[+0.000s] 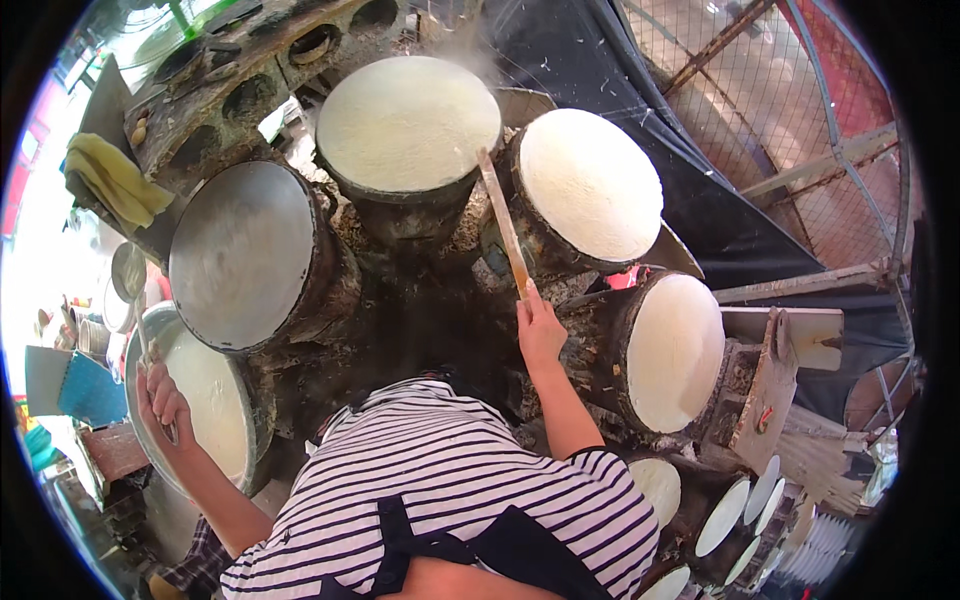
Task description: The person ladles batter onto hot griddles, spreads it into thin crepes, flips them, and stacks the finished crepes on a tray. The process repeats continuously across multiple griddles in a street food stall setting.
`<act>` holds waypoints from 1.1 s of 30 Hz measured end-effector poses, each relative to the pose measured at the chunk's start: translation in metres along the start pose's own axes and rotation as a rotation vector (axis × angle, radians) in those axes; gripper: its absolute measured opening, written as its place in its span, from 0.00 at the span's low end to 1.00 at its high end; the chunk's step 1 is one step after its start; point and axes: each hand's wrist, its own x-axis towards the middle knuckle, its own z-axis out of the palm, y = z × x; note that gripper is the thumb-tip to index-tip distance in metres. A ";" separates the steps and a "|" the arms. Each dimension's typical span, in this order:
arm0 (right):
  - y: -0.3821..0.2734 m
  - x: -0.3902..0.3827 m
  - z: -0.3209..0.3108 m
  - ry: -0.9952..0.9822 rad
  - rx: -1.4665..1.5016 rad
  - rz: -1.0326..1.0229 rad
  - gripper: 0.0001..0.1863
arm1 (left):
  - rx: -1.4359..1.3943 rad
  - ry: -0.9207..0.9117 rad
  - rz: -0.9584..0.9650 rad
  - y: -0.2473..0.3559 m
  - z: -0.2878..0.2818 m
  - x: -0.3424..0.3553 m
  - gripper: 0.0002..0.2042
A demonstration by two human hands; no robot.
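Note:
My right hand (536, 325) grips a long flat wooden stick (505, 220), whose tip meets the near right rim of the middle drum griddle, covered in a pale batter layer (405, 120). My left hand (163, 405) is closed on the long handle of a metal ladle (128, 272), held upright by a large basin of pale batter (208, 395). A bare grey griddle (237, 255) stands at the left. To the right, two more drum griddles bear white rounds (590, 185) (675, 350).
A yellow cloth (118, 180) hangs at the left near a sooty block ledge with holes (250, 90). Black sheeting (710, 225) and a wire mesh frame (800, 130) stand at the back right. A wooden board (762, 395) and several pale discs (722, 518) are at the lower right.

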 end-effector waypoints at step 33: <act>-0.267 -0.171 -0.031 -0.494 0.639 -0.413 0.14 | 1.338 0.066 0.222 -0.020 -0.091 -0.180 0.20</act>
